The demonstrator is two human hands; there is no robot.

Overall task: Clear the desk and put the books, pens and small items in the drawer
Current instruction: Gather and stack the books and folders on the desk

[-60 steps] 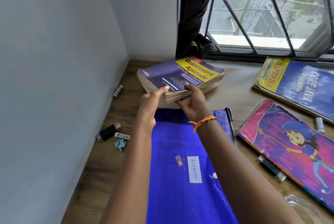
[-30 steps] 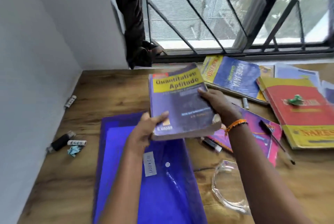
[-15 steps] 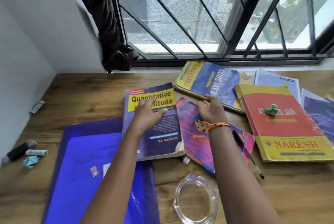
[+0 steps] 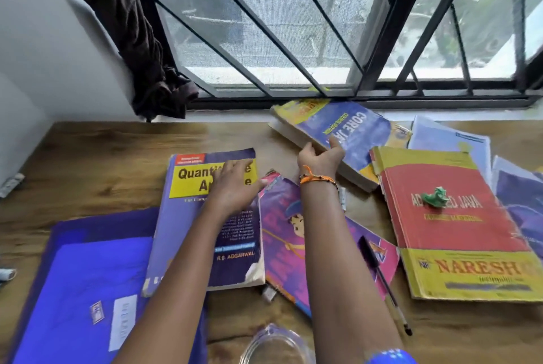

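The purple and yellow Quantitative Aptitude book (image 4: 188, 216) lies flat on the wooden desk (image 4: 97, 158), partly over a blue plastic folder (image 4: 76, 275). My left hand (image 4: 235, 187) rests flat on its cover, fingers straight. My right hand (image 4: 321, 158) grips the near edge of the blue Core Java book (image 4: 346, 131), whose near side is tilted up off the desk. A pink cartoon book (image 4: 282, 231) lies between my forearms. The red Advanced Java book (image 4: 452, 225) sits at the right, and a black pen (image 4: 382, 278) lies on the pink book.
A small green item (image 4: 435, 196) sits on the red book. More blue books (image 4: 452, 137) lie at the far right. A clear glass dish (image 4: 276, 346) is at the near edge. Small items (image 4: 8, 184) lie by the left wall. Window bars (image 4: 293, 25) close the back.
I carried the Quantitative Aptitude book off the far left corner and laid it flat on the folder. My right hand left it, reached right and took hold of the Core Java book.
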